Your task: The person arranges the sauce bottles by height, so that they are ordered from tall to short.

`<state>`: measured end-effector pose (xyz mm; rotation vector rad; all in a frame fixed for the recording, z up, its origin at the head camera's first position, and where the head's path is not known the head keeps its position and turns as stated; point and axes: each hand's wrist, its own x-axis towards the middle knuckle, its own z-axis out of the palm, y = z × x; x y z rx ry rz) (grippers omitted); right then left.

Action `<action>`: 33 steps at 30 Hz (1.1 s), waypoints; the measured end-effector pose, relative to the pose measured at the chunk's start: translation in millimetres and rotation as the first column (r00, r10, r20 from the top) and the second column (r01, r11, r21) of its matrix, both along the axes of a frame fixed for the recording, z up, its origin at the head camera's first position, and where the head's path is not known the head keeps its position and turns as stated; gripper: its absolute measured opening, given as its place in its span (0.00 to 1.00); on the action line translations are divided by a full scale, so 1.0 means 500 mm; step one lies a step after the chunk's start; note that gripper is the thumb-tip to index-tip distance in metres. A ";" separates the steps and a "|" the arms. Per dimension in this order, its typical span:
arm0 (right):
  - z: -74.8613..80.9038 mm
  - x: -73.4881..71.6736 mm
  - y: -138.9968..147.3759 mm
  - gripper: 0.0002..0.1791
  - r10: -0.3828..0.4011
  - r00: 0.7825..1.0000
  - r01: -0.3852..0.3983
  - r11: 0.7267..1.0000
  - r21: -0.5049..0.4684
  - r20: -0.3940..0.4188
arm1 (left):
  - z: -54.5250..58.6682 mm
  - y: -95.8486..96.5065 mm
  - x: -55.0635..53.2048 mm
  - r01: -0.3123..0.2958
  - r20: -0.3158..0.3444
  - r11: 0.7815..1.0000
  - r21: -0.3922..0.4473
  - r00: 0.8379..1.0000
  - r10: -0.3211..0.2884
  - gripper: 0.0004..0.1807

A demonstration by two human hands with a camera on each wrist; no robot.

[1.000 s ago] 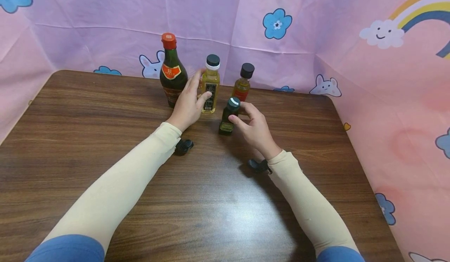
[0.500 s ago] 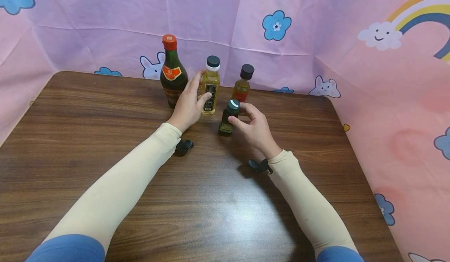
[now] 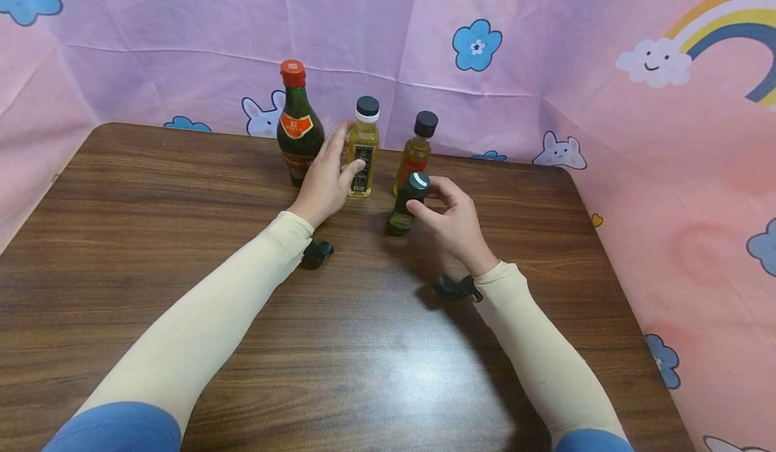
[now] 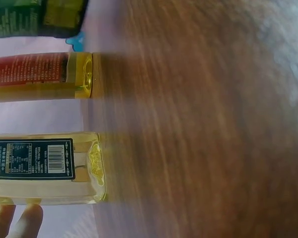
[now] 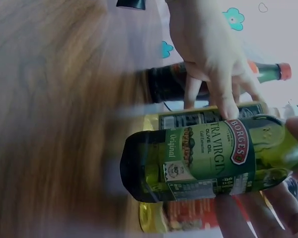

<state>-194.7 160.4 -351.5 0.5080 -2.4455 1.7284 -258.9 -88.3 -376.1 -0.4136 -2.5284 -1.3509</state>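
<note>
My right hand (image 3: 451, 219) holds a dark green olive oil bottle (image 3: 401, 216) between thumb and fingers, its cap leaning to the right. The bottle's green label (image 5: 206, 153) faces the right wrist camera. My left hand (image 3: 324, 179) is on a clear bottle of yellow oil (image 3: 362, 162) with a black label, thumb in front and fingers at its left side. That bottle stands upright; in the left wrist view its base (image 4: 97, 168) meets the table. Behind the olive oil stands a smaller oil bottle (image 3: 414, 159) with a red label and black cap.
A tall dark green bottle (image 3: 297, 128) with a red cap stands left of the yellow oil, close to my left hand. The wooden table (image 3: 339, 344) ends at a patterned cloth backdrop (image 3: 509, 88). Black wrist camera parts (image 3: 316, 253) hang below my sleeves.
In the last half second my right hand has moved slightly right with the olive oil bottle, which now tilts further right. More of the red-label bottle shows. My left hand has stayed put.
</note>
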 end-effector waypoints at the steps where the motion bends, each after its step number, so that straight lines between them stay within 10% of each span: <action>1: 0.003 0.000 0.006 0.20 -0.002 1.000 0.002 1.000 -0.002 -0.002 | 0.000 0.000 0.000 -0.002 0.001 1.000 -0.001 1.000 0.002 0.39; 27: 0.022 -0.111 0.137 0.18 -0.208 0.977 0.210 0.976 0.047 -0.054 | -0.001 -0.002 0.003 -0.004 0.012 1.000 0.004 1.000 0.004 0.40; 33: 0.071 -0.080 0.106 0.19 -0.203 0.979 0.204 0.976 0.070 -0.020 | -0.002 -0.002 0.003 -0.005 0.024 1.000 0.003 1.000 0.005 0.40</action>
